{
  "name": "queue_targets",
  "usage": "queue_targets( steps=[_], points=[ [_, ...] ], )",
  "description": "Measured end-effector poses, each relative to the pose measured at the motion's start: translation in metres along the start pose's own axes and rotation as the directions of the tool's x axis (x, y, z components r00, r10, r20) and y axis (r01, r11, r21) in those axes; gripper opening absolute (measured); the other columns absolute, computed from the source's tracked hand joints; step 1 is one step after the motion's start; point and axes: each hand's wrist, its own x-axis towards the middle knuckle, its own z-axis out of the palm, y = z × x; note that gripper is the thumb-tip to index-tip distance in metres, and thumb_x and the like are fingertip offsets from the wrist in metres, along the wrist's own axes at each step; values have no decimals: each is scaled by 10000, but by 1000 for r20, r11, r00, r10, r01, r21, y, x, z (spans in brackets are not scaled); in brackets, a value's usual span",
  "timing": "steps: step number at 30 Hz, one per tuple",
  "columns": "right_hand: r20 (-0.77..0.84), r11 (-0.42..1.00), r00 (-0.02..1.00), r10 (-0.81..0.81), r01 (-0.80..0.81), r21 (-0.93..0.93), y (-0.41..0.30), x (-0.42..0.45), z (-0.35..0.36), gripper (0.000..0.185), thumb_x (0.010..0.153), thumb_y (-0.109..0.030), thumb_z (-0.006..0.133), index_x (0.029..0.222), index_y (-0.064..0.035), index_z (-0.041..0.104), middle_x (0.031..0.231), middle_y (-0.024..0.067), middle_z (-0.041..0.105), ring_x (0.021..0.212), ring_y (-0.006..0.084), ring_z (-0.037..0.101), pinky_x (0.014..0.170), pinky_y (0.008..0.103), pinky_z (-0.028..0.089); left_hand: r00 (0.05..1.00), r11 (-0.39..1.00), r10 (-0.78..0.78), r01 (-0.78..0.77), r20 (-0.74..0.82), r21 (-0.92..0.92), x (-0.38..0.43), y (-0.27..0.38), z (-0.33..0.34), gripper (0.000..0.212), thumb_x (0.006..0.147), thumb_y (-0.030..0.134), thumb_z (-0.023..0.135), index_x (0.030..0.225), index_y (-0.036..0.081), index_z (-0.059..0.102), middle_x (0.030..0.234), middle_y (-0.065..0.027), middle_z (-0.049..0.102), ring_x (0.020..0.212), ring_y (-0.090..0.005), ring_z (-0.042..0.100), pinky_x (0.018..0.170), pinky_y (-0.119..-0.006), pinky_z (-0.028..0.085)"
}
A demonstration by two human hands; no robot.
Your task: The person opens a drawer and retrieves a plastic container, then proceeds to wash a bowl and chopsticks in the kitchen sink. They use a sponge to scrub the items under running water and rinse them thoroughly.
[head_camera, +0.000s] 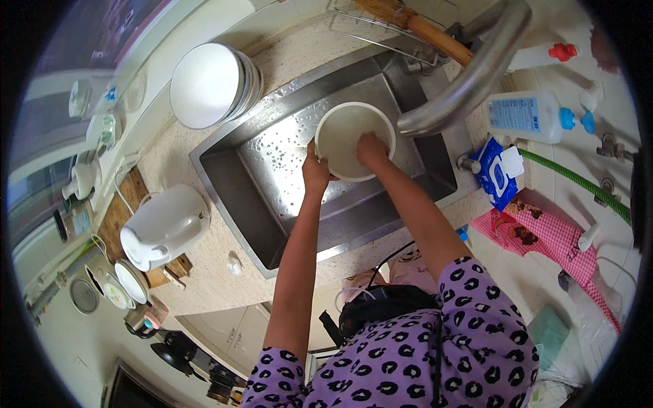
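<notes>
A round white basin (pixel 337 170) sits in the stainless steel sink (pixel 255 188), holding what looks like cloudy liquid. My left hand (pixel 316 173) grips the basin's left side, with the thumb over the rim. Inside the basin, toward its right, is my right hand (pixel 373 149). Its fingertips are hidden in the cloudy contents, so what they hold or touch cannot be made out. Above the basin's right side arches a thick metal faucet (pixel 459 86). Water drops dot the sink floor left of the basin.
Stacked white bowls (pixel 206 85) stand beyond the sink's left corner. A white kitchen appliance (pixel 166 227) rests on the left counter. To the right are a pump bottle (pixel 523 116), a blue wipes pack (pixel 495 176) and a green hose (pixel 566 176). A wooden-handled brush (pixel 433 33) lies behind.
</notes>
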Motion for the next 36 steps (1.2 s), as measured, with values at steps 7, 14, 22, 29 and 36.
queue_targets(
  steps=[7, 14, 22, 29, 36],
  points=[
    [253, 589, 916, -312, -22, 808, -65, -22, -26, 268, 810, -104, 517, 1039, 19, 583, 989, 202, 627, 905, 328, 622, 790, 388, 497, 968, 924, 199, -133, -154, 358, 22, -41, -9, 535, 763, 24, 470, 1291, 110, 450, 908, -243, 637, 823, -393, 634, 721, -443, 499],
    [170, 745, 726, -667, 651, 144, -43, -66, -46, 256, 792, -61, 501, 1010, -1, 621, 931, 174, 650, 830, 310, 629, 748, 395, 472, 957, 837, 244, -127, -155, 532, 24, -9, -35, 514, 773, 36, 465, 1276, 137, 485, 840, -216, 650, 765, -348, 648, 690, -439, 511],
    [430, 812, 791, -435, 551, -192, -34, -65, -64, 334, 749, -69, 553, 1069, 5, 611, 998, 192, 643, 956, 337, 619, 886, 453, 430, 932, 778, 295, -107, -209, 620, 8, -7, -31, 462, 786, 23, 501, 1243, 86, 484, 904, -226, 644, 813, -385, 632, 715, -461, 500],
    [-140, 632, 903, -407, 389, 670, -106, -85, -42, 436, 771, -59, 538, 1193, 20, 467, 1075, 241, 584, 1002, 385, 569, 861, 437, 442, 943, 871, 270, -155, -192, 466, -5, -28, -37, 431, 822, 74, 511, 1248, 25, 462, 997, -238, 627, 803, -378, 638, 703, -438, 500],
    [207, 836, 816, -539, 490, 245, -61, -94, -44, 506, 759, -28, 531, 1245, -10, 392, 1052, 248, 581, 1000, 401, 558, 825, 454, 452, 974, 976, 183, -163, -135, 147, -24, -49, -35, 507, 814, -26, 523, 1303, 19, 399, 1016, -179, 627, 709, -195, 642, 585, -299, 540]
  ],
)
